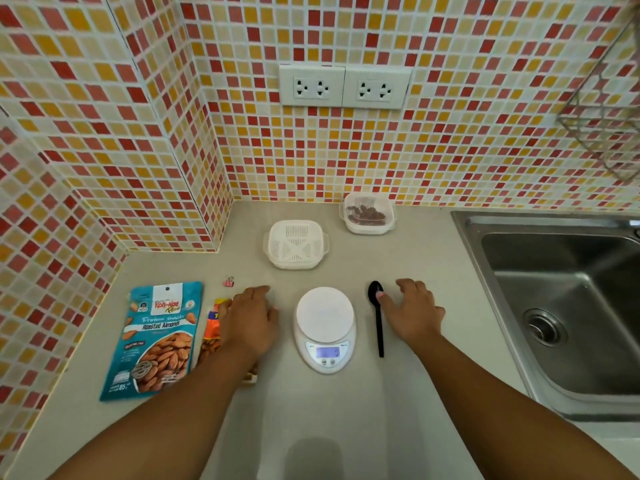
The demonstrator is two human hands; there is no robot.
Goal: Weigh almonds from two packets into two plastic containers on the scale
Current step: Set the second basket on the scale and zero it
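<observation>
Mosaic tiles in red, orange and cream cover the walls behind a pale countertop (415,258), with a steel sink (561,306) at its right edge. Near the front edge sits a white scale (325,329), its round platform bare and its display lit (digits unreadable). A black plastic spoon (377,317) lies just right of it. The right hand (412,311) rests flat, fingers loose, one fingertip touching the spoon's bowl. The left hand (251,318), fingers likewise spread, covers most of an orange packet (210,332). A teal almond packet (157,339) lies towards the left edge, beside a small pink clip (229,281). Behind the scale stands an empty white slotted container (295,244); a second container (367,213) holding almonds stands against the back wall.
</observation>
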